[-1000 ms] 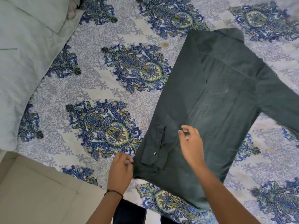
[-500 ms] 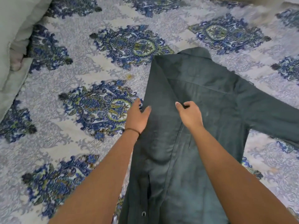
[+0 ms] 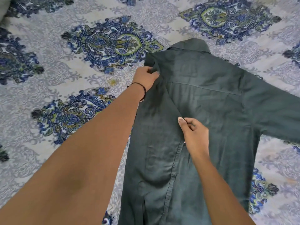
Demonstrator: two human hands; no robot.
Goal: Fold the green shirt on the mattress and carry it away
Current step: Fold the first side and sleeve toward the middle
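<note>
The dark green shirt (image 3: 211,111) lies back-up on the patterned mattress (image 3: 65,78), collar at the far end. Its left side and sleeve are folded in over the back; the right sleeve stretches out to the right. My left hand (image 3: 146,77) pinches the cloth at the shirt's left shoulder, just below the collar. My right hand (image 3: 194,133) pinches the folded sleeve's edge near the middle of the back. Both forearms reach across the shirt's lower part and hide some of it.
The mattress cover is white-grey with large blue and green floral medallions (image 3: 113,44). A grey pillow corner (image 3: 3,7) shows at the top left. The shirt's hem runs out of view at the bottom edge.
My left hand has slid up the shirt's left edge to the shoulder and now grips the cloth. My right hand stays near the middle of the back. The view has shifted closer.
</note>
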